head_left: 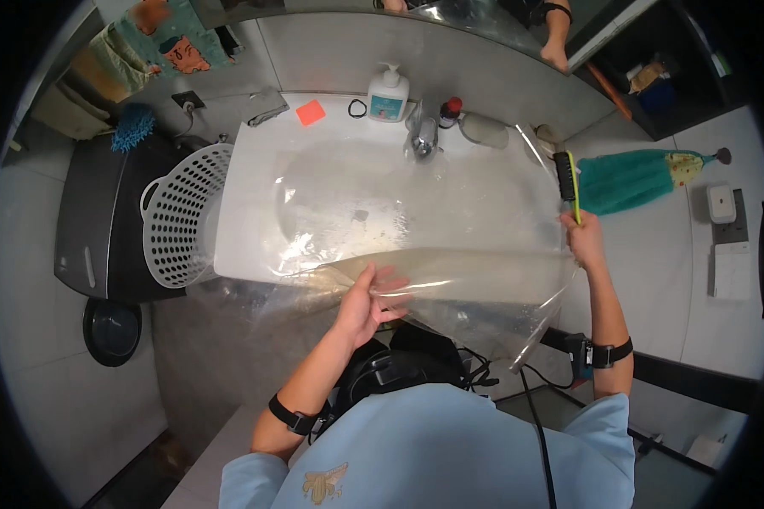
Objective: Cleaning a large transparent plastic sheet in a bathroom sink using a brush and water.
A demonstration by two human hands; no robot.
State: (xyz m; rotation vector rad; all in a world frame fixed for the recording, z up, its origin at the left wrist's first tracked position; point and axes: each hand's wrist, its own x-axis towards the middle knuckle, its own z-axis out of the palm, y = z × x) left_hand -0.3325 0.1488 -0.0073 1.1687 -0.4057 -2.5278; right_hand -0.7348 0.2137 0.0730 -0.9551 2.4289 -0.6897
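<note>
A large clear plastic sheet (475,276) lies over the white sink (250,182), wet and shiny in places, and hangs past the front edge. My left hand (372,304) is at the sheet's hanging front part, fingers spread and touching the plastic; some fingers show through it. At the right end of the sink, my right hand (583,237) is closed round the yellow-green handle of a scrubbing brush (566,176) with black bristles. The brush stands up from that hand beside the sheet's right edge. A chrome faucet (423,138) rises at the back of the sink.
Along the back ledge stand a white pump bottle (388,95), a small dark bottle with a red cap (450,112) and a soap dish (484,131). A white perforated basket (182,225) stands left of the sink. On the right wall hangs a green hand towel (628,181).
</note>
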